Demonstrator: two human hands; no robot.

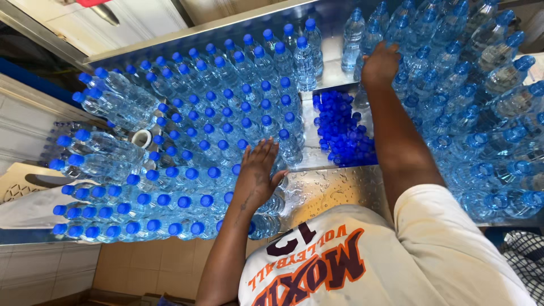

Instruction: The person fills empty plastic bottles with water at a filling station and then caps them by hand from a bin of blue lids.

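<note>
Beside the loose cap pile (343, 127), the left hand (258, 173) lies flat, fingers spread, steadying capped bottles (192, 147); the right hand (379, 63) closes around an uncapped bottle (362, 93) (grip partly hidden).

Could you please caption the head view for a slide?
Left hand on capped bottles; right hand among uncapped bottles.

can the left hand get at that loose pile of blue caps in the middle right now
Probably yes. The left hand rests flat on capped bottles just beside the pile of caps, which lies uncovered on the metal table; nothing stands between.
</note>
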